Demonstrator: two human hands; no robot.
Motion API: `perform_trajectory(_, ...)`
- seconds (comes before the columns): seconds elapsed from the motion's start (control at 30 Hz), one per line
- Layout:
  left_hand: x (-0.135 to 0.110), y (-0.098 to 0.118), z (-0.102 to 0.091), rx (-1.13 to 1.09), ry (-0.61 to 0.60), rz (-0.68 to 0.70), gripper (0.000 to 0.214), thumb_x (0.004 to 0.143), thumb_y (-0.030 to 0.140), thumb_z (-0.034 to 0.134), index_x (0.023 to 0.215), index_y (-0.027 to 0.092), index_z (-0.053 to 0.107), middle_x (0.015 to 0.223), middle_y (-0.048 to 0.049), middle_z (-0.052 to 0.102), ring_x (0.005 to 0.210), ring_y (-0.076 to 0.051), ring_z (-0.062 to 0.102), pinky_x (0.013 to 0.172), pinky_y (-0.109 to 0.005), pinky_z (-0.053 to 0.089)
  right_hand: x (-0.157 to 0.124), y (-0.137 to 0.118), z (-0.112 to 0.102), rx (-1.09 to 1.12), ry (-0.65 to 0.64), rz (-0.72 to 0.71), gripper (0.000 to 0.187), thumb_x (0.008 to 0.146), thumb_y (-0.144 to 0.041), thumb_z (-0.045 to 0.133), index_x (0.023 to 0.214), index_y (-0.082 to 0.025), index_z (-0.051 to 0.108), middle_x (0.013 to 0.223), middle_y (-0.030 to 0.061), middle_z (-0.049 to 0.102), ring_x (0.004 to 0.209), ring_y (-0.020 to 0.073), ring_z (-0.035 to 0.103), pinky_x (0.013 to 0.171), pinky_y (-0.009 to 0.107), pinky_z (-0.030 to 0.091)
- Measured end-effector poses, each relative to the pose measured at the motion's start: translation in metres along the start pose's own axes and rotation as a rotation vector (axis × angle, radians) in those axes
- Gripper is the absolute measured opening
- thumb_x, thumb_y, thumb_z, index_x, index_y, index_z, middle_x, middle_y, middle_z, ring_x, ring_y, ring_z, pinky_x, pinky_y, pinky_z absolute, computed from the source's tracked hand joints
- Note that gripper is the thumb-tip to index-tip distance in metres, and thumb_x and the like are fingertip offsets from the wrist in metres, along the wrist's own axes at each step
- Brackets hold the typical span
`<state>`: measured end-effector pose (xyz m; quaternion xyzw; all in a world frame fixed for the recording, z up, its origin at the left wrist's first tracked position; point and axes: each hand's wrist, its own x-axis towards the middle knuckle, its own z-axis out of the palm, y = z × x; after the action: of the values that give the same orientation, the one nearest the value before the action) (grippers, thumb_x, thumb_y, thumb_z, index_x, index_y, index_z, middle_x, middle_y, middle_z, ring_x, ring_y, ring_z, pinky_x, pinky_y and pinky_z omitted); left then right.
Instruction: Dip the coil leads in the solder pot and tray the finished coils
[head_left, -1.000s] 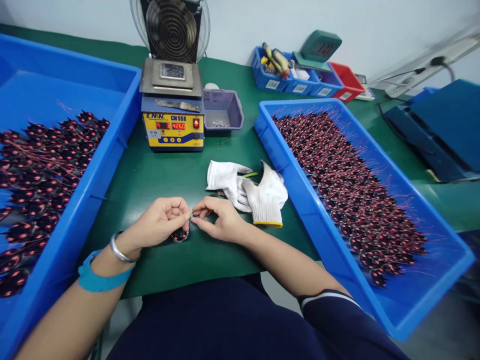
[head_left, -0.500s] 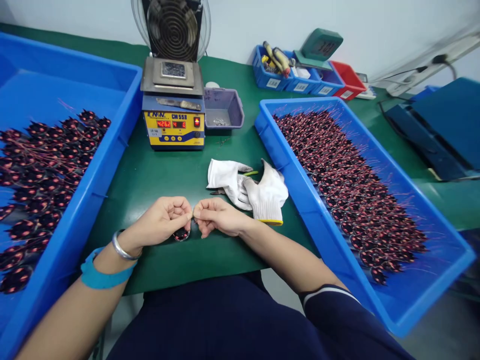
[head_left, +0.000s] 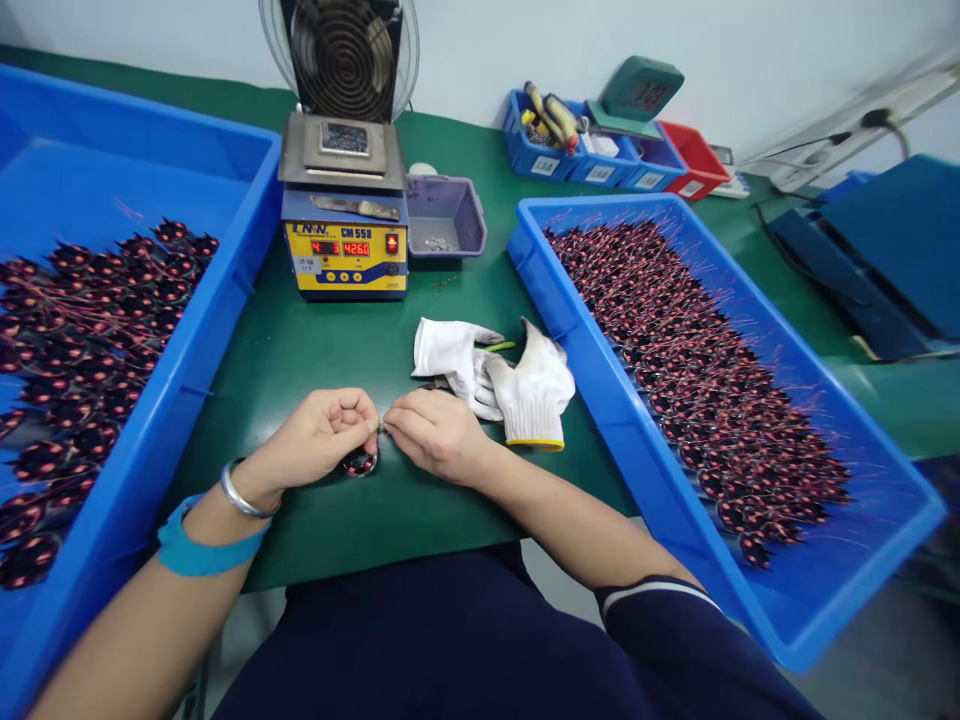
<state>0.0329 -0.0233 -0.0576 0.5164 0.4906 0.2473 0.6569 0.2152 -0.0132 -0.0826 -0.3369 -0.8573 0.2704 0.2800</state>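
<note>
Near the table's front edge, my left hand [head_left: 322,435] is closed, with thumb and forefinger pinching what looks like a thin wire. My right hand [head_left: 439,432] meets it fingertip to fingertip, its fingers bunched in a pinch at the same spot. The wire is too fine to trace and is mostly hidden by the fingers. Just below the left fingertips is a small round black motor stator [head_left: 360,461] with reddish copper windings, partly covered by that hand. A pair of white work gloves [head_left: 525,385] lies beyond my right hand.
Blue trays full of similar stators stand left [head_left: 232,260] and right [head_left: 645,430]. Behind my hands is a solder pot [head_left: 345,260] with a lit display and a fan behind it. A purple bin [head_left: 469,235] adjoins it. Small blue bins [head_left: 544,160] and a red bin [head_left: 694,165] line the back.
My right hand has rolled over, its lower fingers now gathered up behind the pinch. My left hand has shifted slightly left and up. The solder pot's display reading has changed.
</note>
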Motion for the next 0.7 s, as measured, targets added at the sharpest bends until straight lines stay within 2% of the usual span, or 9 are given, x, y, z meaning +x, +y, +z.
perform_trajectory(0.1,-0.001,-0.001,0.0,0.005,-0.03,0.0,0.02,0.077,0.032,0.06,0.07,0.015,0.053,0.056,-0.0005,0.062,0.047,-0.009,0.052,0.045,-0.018,0.042,0.003,-0.002,0.005,0.575,-0.137,0.405,0.022,0.088,-0.032,0.043,0.076,-0.016,0.05,0.066,0.0013,0.056,0.055,0.0096,0.052,0.058,0.025,0.047)
perform_trajectory(0.17,-0.001,-0.002,-0.001,0.007,-0.036,-0.005,0.02,0.078,0.033,0.06,0.071,0.015,0.053,0.057,-0.0009,0.062,0.048,-0.009,0.053,0.045,-0.018,0.042,0.003,-0.002,0.006,0.851,-0.246,0.569,0.024,0.087,-0.036,0.043,0.074,-0.016,0.046,0.061,-0.0016,0.052,0.047,0.0071,0.048,0.052,0.023,0.046)
perform_trajectory(0.23,-0.001,-0.002,-0.001,0.001,-0.038,-0.01,0.02,0.079,0.032,0.059,0.071,0.015,0.054,0.058,-0.0012,0.063,0.048,-0.009,0.053,0.046,-0.018,0.042,0.002,-0.001,0.004,0.807,-0.211,0.526,0.024,0.085,-0.038,0.047,0.076,-0.016,0.048,0.064,-0.0009,0.054,0.048,0.0072,0.048,0.051,0.023,0.045)
perform_trajectory(0.37,-0.001,-0.002,-0.002,-0.011,-0.028,-0.015,0.018,0.079,0.03,0.058,0.07,0.015,0.053,0.057,-0.0011,0.062,0.047,-0.008,0.053,0.046,-0.017,0.042,-0.002,0.001,-0.002,0.13,0.043,0.059,0.015,0.085,-0.03,0.053,0.086,-0.015,0.056,0.077,0.0049,0.06,0.07,0.0131,0.056,0.065,0.027,0.044)
perform_trajectory(0.43,0.0,-0.002,-0.001,-0.005,-0.02,-0.009,0.018,0.079,0.03,0.058,0.07,0.015,0.053,0.056,-0.0008,0.062,0.046,-0.008,0.052,0.045,-0.017,0.041,-0.003,0.001,-0.004,-0.143,0.071,-0.12,0.013,0.088,-0.024,0.049,0.087,-0.015,0.058,0.084,0.0067,0.063,0.076,0.0147,0.056,0.068,0.029,0.042)
perform_trajectory(0.5,0.0,-0.002,-0.001,0.0,-0.023,-0.005,0.017,0.08,0.029,0.057,0.07,0.015,0.053,0.056,-0.0005,0.062,0.047,-0.008,0.052,0.045,-0.017,0.041,-0.003,0.0,-0.005,-0.278,0.052,-0.199,0.017,0.09,-0.021,0.044,0.086,-0.015,0.059,0.086,0.0073,0.064,0.075,0.015,0.055,0.067,0.03,0.04)
perform_trajectory(0.57,0.0,-0.002,-0.001,0.002,-0.03,0.001,0.018,0.08,0.029,0.057,0.07,0.015,0.053,0.056,-0.0004,0.062,0.047,-0.008,0.052,0.045,-0.017,0.04,-0.002,-0.001,-0.004,-0.252,0.008,-0.176,0.02,0.091,-0.021,0.042,0.085,-0.015,0.06,0.087,0.0083,0.064,0.074,0.0155,0.055,0.067,0.031,0.04)
perform_trajectory(0.6,0.0,-0.002,-0.001,0.003,-0.034,0.002,0.018,0.08,0.029,0.057,0.069,0.015,0.053,0.056,-0.0004,0.061,0.047,-0.008,0.052,0.046,-0.017,0.041,-0.002,-0.002,-0.003,-0.169,-0.011,-0.112,0.02,0.091,-0.022,0.041,0.084,-0.015,0.059,0.086,0.0087,0.064,0.074,0.0157,0.056,0.068,0.031,0.041)
perform_trajectory(0.7,0.0,-0.001,0.0,0.002,-0.041,-0.002,0.018,0.079,0.031,0.058,0.07,0.015,0.054,0.057,-0.0007,0.061,0.047,-0.009,0.052,0.046,-0.018,0.041,0.001,-0.004,0.003,0.338,-0.121,0.258,0.02,0.09,-0.026,0.04,0.079,-0.015,0.053,0.074,0.0052,0.061,0.063,0.0124,0.056,0.062,0.027,0.046)
